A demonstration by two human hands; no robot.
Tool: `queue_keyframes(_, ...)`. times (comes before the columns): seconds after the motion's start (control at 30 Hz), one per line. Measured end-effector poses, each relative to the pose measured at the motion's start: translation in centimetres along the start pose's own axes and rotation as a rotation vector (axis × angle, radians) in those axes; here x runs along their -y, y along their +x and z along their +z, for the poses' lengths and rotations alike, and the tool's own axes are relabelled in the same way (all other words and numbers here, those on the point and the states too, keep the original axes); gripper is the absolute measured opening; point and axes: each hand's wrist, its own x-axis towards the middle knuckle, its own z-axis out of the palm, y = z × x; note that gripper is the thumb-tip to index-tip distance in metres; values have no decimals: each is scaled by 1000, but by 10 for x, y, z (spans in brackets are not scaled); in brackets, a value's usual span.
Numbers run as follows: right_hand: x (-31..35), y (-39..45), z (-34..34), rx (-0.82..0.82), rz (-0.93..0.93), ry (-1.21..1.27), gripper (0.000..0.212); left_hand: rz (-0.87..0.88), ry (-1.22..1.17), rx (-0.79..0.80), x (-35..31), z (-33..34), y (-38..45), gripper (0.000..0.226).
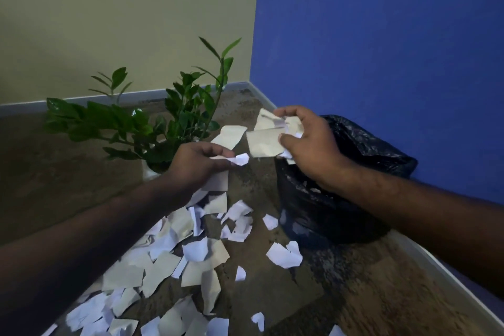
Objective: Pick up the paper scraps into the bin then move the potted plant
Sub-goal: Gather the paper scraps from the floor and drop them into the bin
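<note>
Floor scraps [174, 267] before plant [163, 120]; both hands' grip on paper, right hand [308, 144] over bin [354, 185], left hand [196, 163].

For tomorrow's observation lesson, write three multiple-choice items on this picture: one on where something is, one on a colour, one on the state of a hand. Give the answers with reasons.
1. Where does the bin stand?
A. Against the blue wall, right of the plant
B. Behind the plant, against the beige wall
C. On a table

2. What colour is the bin's bag?
A. White
B. Black
C. Green

3. What is the right hand doing?
A. Resting flat on the floor
B. Hanging idle, holding nothing
C. Holding scraps at the bin's near rim

Answers:
1 A: the bin sits on the floor beside the blue wall, with the plant to its left.
2 B: a black bag lines it.
3 C: its fingers curl round several scraps at the rim; the left hand also pinches scraps.
</note>
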Motion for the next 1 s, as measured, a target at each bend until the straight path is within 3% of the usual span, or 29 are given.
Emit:
queue_keyframes(0.23, -19, 18, -54, -368, 4, -133, 42, 54, -131, 129, -34, 41, -2, 13)
queue_keyframes(0.3, -33, 20, -66, -366, 95, -167, 41, 75, -114, 163, -40, 55, -1, 23)
queue_keyframes(0.47, -61, 20, -83, -222, 414, -205, 45, 106, -117, 211, -47, 89, 7, 9)
queue_keyframes(0.73, -72, 23, -94, -272, 518, -108, 34, 121, 3, 244, -51, 123, 15, 6)
queue_keyframes(0.8, -74, 26, -95, -293, 521, -81, 26, 128, 12, 228, -55, 131, 17, 13)
queue_keyframes(0.93, -78, 27, -96, -324, 526, -44, 23, 26, -112, 343, -56, 147, 21, 52)
queue_keyframes(1.0, -79, 26, -95, -327, 504, -39, 26, 40, -76, 374, -51, 147, 22, 55)
